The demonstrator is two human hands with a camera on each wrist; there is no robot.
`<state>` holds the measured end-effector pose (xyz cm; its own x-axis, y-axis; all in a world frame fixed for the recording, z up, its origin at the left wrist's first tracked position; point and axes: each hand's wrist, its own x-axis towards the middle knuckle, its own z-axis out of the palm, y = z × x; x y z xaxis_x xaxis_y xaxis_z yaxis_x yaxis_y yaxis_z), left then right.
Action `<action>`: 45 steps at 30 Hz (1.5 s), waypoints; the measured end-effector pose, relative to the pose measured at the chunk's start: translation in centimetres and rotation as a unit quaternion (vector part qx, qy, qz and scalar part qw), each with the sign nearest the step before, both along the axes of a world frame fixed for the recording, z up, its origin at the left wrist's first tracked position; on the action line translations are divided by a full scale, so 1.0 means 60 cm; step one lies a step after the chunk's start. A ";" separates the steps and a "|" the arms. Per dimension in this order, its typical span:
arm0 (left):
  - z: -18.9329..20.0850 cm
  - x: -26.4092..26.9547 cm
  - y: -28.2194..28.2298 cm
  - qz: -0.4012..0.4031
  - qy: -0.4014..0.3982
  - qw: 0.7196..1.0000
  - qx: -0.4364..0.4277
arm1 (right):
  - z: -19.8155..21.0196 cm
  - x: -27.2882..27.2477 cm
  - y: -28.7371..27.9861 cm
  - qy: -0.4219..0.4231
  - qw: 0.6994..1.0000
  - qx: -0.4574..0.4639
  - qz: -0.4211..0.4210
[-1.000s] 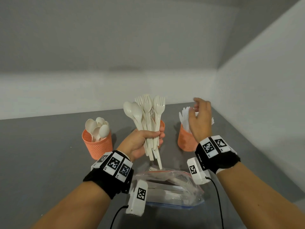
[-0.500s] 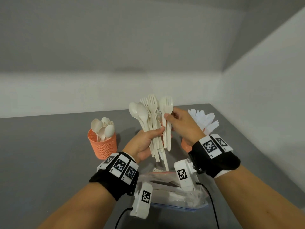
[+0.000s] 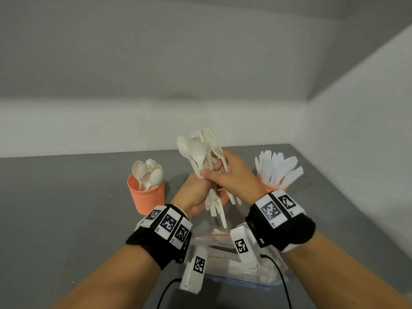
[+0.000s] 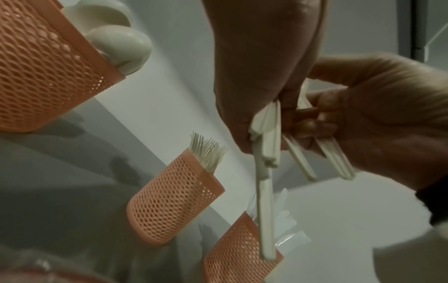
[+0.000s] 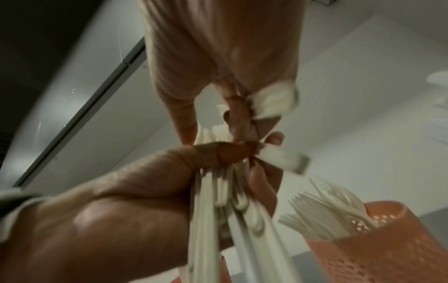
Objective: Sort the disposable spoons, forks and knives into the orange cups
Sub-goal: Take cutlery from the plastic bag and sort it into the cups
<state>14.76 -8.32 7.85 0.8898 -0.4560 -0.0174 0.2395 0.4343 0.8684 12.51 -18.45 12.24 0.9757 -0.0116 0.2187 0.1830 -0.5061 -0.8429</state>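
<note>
My left hand (image 3: 197, 190) grips a bundle of cream spoons and forks (image 3: 198, 152) upright above the table. My right hand (image 3: 225, 172) reaches across from the right, and its thumb and fingers pinch a few forks (image 3: 219, 150) at the bundle's right side. In the left wrist view those fork handles (image 4: 334, 159) stick out below the right hand (image 4: 378, 118), apart from the other handles (image 4: 266, 145). Three orange mesh cups stand in a row: spoons in the left cup (image 3: 146, 197), forks in the middle cup (image 4: 174, 206), white knives in the right cup (image 3: 270, 186). The hands hide most of the middle cup in the head view.
A clear zip bag (image 3: 225, 262) with more cutlery lies on the grey table (image 3: 55, 208) just under my wrists. White walls close the table at the back and on the right, near the knife cup.
My right hand came from the knife cup over to the bundle and took hold of forks there. The bundle now leans a little to the left.
</note>
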 end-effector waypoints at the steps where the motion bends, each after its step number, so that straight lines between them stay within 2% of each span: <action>1: 0.001 -0.001 0.002 -0.001 -0.010 1.000 0.007 | -0.006 0.003 0.001 0.016 1.000 0.008 0.000; 7: -0.008 -0.004 0.022 -0.067 -0.022 0.997 0.018 | -0.022 0.011 0.001 0.100 0.987 0.123 0.016; 9: -0.009 -0.002 0.028 -0.084 -0.018 0.996 0.016 | -0.028 0.012 0.006 0.109 0.980 0.168 0.018; 12: -0.012 -0.002 0.034 -0.097 -0.027 0.994 0.044 | -0.032 0.010 0.015 0.098 0.974 0.203 -0.024; 18: -0.016 -0.011 0.030 -0.050 -0.043 0.994 0.092 | -0.048 0.015 0.034 0.100 0.964 0.238 -0.063; 25: -0.004 -0.007 0.032 0.046 0.003 0.997 0.066 | -0.044 0.014 0.024 0.108 0.934 0.339 -0.032; 29: 0.005 -0.009 0.032 0.039 0.000 0.998 0.050 | -0.051 0.012 0.029 0.109 0.927 0.357 -0.038; 31: 0.006 -0.008 0.030 0.034 -0.002 0.998 0.049 | -0.050 0.011 0.027 0.126 0.913 0.387 -0.038; 35: 0.009 -0.006 0.036 0.055 0.009 0.998 0.028 | -0.038 0.005 0.001 0.171 0.862 0.478 0.001; 39: 0.017 -0.013 0.032 0.083 0.003 0.996 0.026 | -0.045 0.001 0.009 0.165 0.901 0.400 -0.014; 43: 0.014 -0.015 0.021 0.095 0.002 0.995 0.045 | -0.055 0.000 0.030 0.066 0.959 0.268 -0.060; 45: 0.014 -0.009 0.022 0.111 0.010 0.993 0.048 | -0.059 0.000 0.033 0.044 0.963 0.259 -0.061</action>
<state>14.20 -7.02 8.70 0.9670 -0.2450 -0.0694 0.1645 0.3926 0.9049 12.53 -16.46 8.70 0.9746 -0.2129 0.0697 0.0654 -0.0272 -0.9975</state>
